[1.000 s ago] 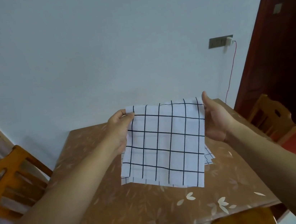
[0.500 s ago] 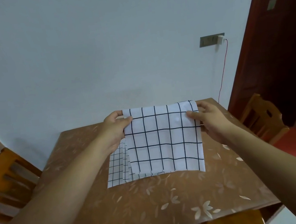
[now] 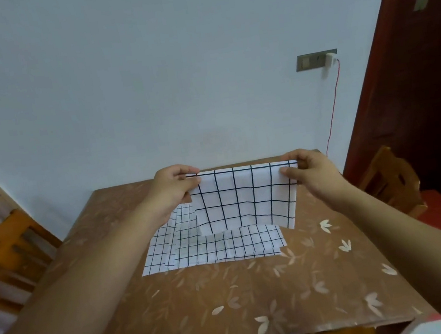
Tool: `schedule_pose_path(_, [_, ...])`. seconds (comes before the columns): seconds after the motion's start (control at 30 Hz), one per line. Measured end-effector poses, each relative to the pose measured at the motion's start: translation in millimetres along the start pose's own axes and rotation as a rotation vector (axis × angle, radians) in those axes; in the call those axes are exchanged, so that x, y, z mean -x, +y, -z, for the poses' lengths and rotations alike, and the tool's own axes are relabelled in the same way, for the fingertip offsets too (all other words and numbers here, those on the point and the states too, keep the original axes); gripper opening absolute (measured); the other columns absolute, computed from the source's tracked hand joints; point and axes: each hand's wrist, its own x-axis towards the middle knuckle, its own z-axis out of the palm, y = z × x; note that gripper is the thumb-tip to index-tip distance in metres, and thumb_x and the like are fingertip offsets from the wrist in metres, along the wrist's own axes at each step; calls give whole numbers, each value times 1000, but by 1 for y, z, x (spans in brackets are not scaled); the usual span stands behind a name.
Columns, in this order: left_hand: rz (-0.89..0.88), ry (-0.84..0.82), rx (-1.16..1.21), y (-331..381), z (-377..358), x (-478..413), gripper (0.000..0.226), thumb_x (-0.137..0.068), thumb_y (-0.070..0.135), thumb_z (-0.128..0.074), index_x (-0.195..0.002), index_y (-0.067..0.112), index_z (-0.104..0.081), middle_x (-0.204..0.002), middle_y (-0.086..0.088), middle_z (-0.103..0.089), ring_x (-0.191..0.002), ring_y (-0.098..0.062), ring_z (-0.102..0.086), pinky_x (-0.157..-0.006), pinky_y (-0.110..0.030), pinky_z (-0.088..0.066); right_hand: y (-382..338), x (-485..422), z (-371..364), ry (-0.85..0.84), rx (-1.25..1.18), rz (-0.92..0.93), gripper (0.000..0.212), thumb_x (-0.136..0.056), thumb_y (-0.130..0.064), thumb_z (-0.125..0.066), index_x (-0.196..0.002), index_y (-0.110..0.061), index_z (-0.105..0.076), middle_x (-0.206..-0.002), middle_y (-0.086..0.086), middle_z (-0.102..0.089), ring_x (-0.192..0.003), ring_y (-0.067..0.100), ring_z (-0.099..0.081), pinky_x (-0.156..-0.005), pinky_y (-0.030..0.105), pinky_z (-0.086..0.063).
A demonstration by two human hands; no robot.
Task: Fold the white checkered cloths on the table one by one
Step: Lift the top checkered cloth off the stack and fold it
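Note:
I hold a white cloth with a large black check (image 3: 244,197) up above the table, folded so that its top edge is a crease. My left hand (image 3: 173,190) pinches its upper left corner and my right hand (image 3: 308,170) pinches its upper right corner. The cloth hangs down and its lower edge stays clear of the pile. Below it lie more white checkered cloths with a finer grid (image 3: 210,248), flat and overlapping on the brown table (image 3: 259,301).
The table has a brown leaf-patterned cover and stands against a pale blue wall. Orange wooden chairs stand at the left (image 3: 9,256) and right (image 3: 392,180). A wall socket with a red cable (image 3: 316,60) and a dark red door (image 3: 425,69) are at the right.
The cloth has been folded shorter and lifted off the pile. Both hands moved farther from me, toward the wall, and now hold it by the folded top edge.

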Motion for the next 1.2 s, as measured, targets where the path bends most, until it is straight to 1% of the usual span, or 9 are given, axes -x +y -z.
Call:
schedule_pose_path(0.17, [-67, 73, -160, 6, -22, 5, 16, -87, 9, -77, -103, 10, -75, -83, -7, -55, -66, -8, -57, -48, -9, -44, 7, -5, 24, -29, 142, 50, 11, -95, -19, -72, -105, -20, -72, -67, -2, -48, -51, 6, -42, -53, 22, -39])
schedule_pose_path(0.3, [-95, 90, -236, 4, -33, 10, 8, -91, 12, -74, -97, 7, -72, -72, 3, -56, -51, 1, -55, -46, -7, -40, 11, -8, 33, -59, 229, 75, 8, -97, -23, -68, -92, -19, -73, -74, 4, -61, -59, 13, -50, -59, 27, -42])
schedule_pose_path(0.47, [-83, 91, -259, 13, -40, 13, 5, -98, 17, -65, -96, 13, -66, -81, 3, -57, -65, -9, -52, -47, -6, -41, 11, -16, 41, -30, 84, 5, 17, -97, -23, -68, -85, -12, -71, -66, -10, -61, -61, 12, -50, -59, 27, -42])
schedule_pose_path(0.63, [-65, 118, -177, 13, -50, 11, 6, -99, 23, -61, -97, 19, -66, -84, 1, -58, -75, -14, -54, -73, -31, -50, 11, -21, 46, -132, -314, -128, 19, -102, -19, -62, -85, -10, -60, -81, 4, -61, -77, 21, -58, -69, 31, -50])
schedule_pose_path(0.8, [-92, 159, -58, 15, -60, 14, 9, -97, 31, -58, -90, 34, -63, -84, -9, -49, -73, -25, -50, -66, -51, -58, 6, -19, 46, -80, -355, -124, 22, -105, -25, -57, -87, -13, -62, -90, 14, -65, -78, 26, -63, -66, 35, -56])
schedule_pose_path(0.9, [-125, 247, -78, 18, -66, 15, 13, -103, 26, -53, -93, 33, -58, -71, -2, -39, -53, -18, -34, -46, -28, -34, 0, -14, 43, -26, -331, -123, 26, -106, -31, -53, -98, -9, -62, -92, 15, -69, -81, 28, -65, -71, 42, -59])
schedule_pose_path(1.03, [-113, 303, -67, 18, -71, 13, 15, -104, 25, -52, -93, 33, -56, -68, 1, -40, -43, -8, -25, -41, -21, -23, -12, -5, 45, 86, -48, 4, 34, -109, -34, -44, -111, -4, -58, -87, 16, -61, -65, 17, -50, -45, 9, -39])
schedule_pose_path(1.1, [-81, 296, -54, 18, -74, 14, 8, -102, 23, -55, -99, 31, -56, -80, 2, -49, -51, -9, -38, -45, -23, -34, -16, -5, 45, 120, 39, 86, 32, -109, -34, -43, -109, -5, -57, -78, 10, -56, -55, 7, -43, -40, 10, -33])
schedule_pose_path(1.2, [-164, 191, -213, 18, -77, 19, 28, -96, 26, -68, -120, 34, -55, -129, 7, -53, -111, -4, -54, -90, -21, -46, -24, -6, 42, 66, 112, 203, 26, -106, -36, -48, -99, -14, -59, -69, 6, -59, -55, 4, -48, -54, 20, -38])
